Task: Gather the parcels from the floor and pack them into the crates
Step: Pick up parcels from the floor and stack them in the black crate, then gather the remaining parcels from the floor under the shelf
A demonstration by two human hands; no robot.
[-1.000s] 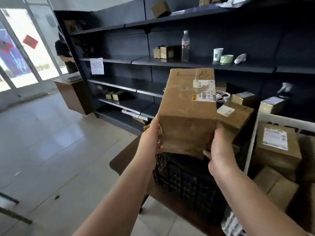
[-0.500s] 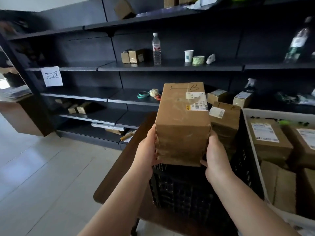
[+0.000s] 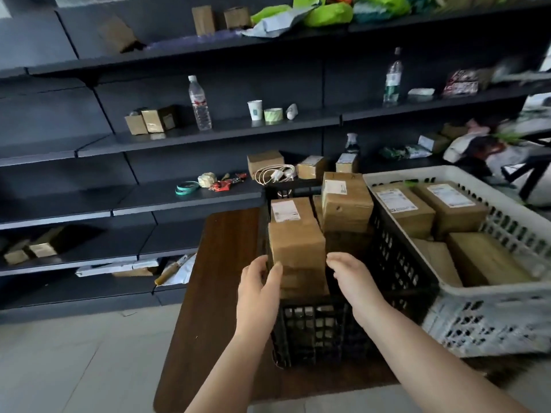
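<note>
A brown cardboard parcel (image 3: 295,234) with a white label stands upright in the near left part of the black crate (image 3: 393,263), rising above its rim. My left hand (image 3: 258,283) holds its lower left edge, thumb on the near face and fingers along the side. My right hand (image 3: 349,272) is beside its lower right edge, fingers loosely curved, fingertips just touching it. A second labelled parcel (image 3: 346,201) stands behind it in the same crate. The white crate (image 3: 489,311) to the right holds several parcels (image 3: 402,210).
Both crates sit on a dark wooden table (image 3: 220,278). Black shelving (image 3: 179,135) behind holds small boxes, water bottles (image 3: 199,102), a cup, tape rolls and cables. Pale tiled floor (image 3: 74,362) lies to the left. Bags crowd the top and right shelves.
The parcel has gone down from chest height into the black crate. Both hands have slid to its lower edges, the right one loosening. My view has swung right and down.
</note>
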